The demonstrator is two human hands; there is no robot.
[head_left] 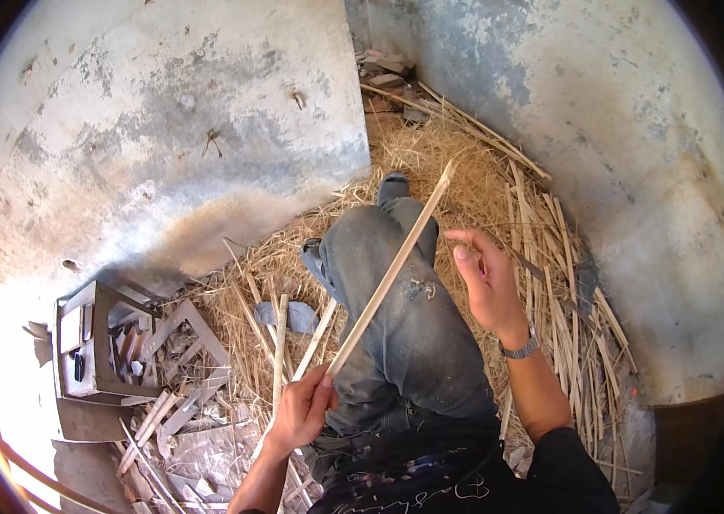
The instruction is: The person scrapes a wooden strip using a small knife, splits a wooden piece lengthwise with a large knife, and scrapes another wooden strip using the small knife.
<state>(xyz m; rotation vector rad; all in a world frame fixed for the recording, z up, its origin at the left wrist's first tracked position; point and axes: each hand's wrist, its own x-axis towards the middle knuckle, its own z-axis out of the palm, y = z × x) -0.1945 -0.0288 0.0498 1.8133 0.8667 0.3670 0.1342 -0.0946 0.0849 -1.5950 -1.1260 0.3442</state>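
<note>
The left hand (300, 409) grips a long, pale, flat wooden strip (394, 272) near its lower end, apparently leaving its length free; the right hand (494, 289) appears empty, thumb and forefinger parted.

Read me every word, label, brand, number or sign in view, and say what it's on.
Black shirt: pale cursive lettering on the front, which I won't copy out; the small marks above it are too blurred to read.
Metal wristband: nothing readable.
Wooden strip: no lettering visible.
</note>
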